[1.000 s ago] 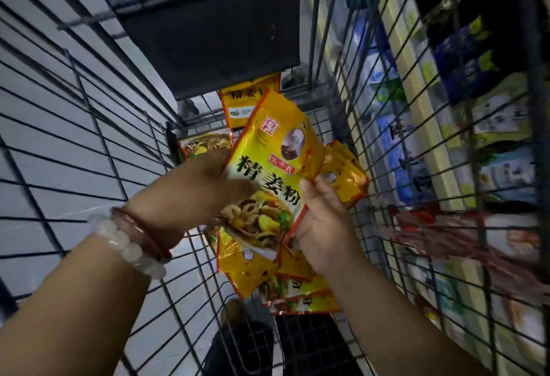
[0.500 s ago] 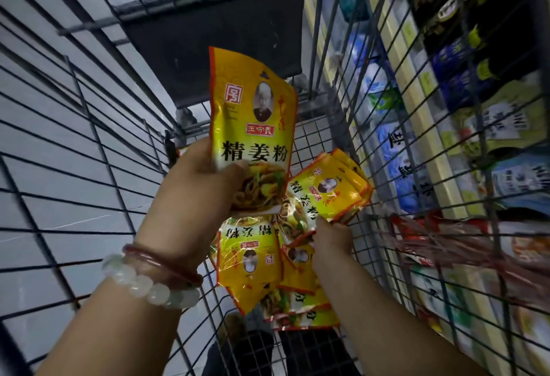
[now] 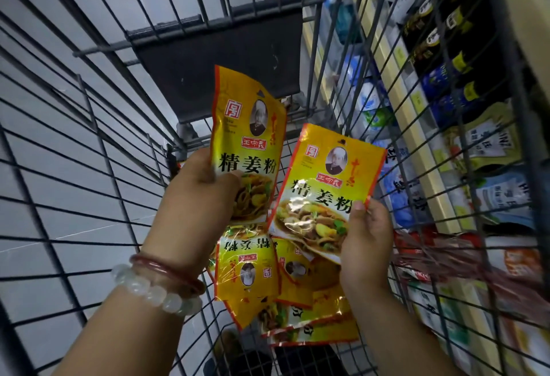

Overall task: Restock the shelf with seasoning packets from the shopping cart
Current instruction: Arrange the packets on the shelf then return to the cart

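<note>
I see both hands over the wire shopping cart (image 3: 89, 143), each gripping one yellow seasoning packet. My left hand (image 3: 205, 197) pinches the upright packet (image 3: 247, 143) by its lower edge, thumb across the front; my right hand (image 3: 366, 235) clasps the tilted packet (image 3: 327, 194) at its lower right corner, thumb on the face. Both packets read 精姜粉 in black, with a red 王守义 banner, a small portrait and a photo of a cooked dish. The two overlap slightly at their lower edges.

Below them, loose packets (image 3: 250, 274) of the same kind lie in the cart, one upside down; those underneath are partly covered, so I cannot count them. A dark flap (image 3: 214, 63) hangs at the cart's far end. Through the right-hand wires stands the shelf (image 3: 416, 125), with blue-white bags and dark bottles; their labels are too blurred to read. Two bracelets (image 3: 160, 283) circle my left wrist.
</note>
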